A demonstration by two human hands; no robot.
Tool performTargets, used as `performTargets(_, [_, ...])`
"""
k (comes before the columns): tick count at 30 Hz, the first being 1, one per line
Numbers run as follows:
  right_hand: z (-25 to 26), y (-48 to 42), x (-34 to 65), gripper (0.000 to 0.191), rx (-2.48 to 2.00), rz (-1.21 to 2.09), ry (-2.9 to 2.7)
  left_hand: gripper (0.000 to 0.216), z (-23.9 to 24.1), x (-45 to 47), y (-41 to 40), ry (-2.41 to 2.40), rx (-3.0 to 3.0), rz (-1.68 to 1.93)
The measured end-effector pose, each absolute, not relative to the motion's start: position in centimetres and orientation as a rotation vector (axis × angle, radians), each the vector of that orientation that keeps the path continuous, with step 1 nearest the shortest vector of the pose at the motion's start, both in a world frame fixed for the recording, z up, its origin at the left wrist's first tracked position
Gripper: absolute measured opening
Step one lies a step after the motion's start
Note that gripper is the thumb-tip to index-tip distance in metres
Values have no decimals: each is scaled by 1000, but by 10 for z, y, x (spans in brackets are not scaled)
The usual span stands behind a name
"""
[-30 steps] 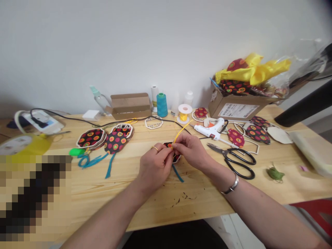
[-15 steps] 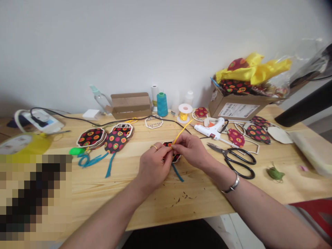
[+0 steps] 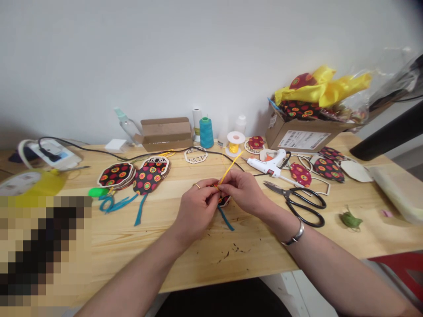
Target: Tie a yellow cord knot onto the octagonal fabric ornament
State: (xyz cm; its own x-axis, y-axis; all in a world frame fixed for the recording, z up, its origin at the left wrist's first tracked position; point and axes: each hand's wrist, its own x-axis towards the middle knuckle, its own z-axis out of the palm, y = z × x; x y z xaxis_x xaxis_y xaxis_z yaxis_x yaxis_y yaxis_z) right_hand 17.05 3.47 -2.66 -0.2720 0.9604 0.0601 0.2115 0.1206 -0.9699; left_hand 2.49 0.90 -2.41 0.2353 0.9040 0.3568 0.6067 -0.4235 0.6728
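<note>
My left hand (image 3: 199,204) and my right hand (image 3: 243,189) meet over the middle of the table, fingertips pinched together on a yellow cord (image 3: 230,169). The cord runs up and back from the pinch toward a white spool of yellow cord (image 3: 235,146). Beneath my fingers lies a dark patterned fabric piece (image 3: 225,201), mostly covered by my hands. A teal ribbon (image 3: 226,220) sticks out from it toward the table's front. Exactly how the cord sits between the fingertips is hidden.
Black-handled scissors (image 3: 294,198) and a white glue gun (image 3: 269,165) lie to the right. Fabric-covered pieces with wooden frames (image 3: 152,174) are stacked on the left. At the back stand a teal thread cone (image 3: 206,133) and a cardboard box (image 3: 302,136) stuffed with fabric.
My hands stay almost in place with small finger movements at the cord. The left fingers have shifted slightly, and the cord leans a little differently.
</note>
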Motion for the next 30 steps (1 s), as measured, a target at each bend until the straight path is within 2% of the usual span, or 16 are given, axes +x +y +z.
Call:
performTargets(4, [-25,34,171,5,-1184,1171,-1658,18,-24,26,9,1380,2115,996])
performTargets(15, [-25,34,169,7,-1119,1314,-1599,16,-19,23,7,1301,2125,956])
performTargets(20, [-23,34,170,10,-1058,1400,-1533,24,-18,22,11,1288,1654,989])
performTargets(24, [-24,35,171,9,-1012,1419,-1518,16,-22,22,17,1115,1201,1031])
performTargets(30, [-24,35,172,7,-994,1468,-1508,27,-18,21,21,1061,1002,917])
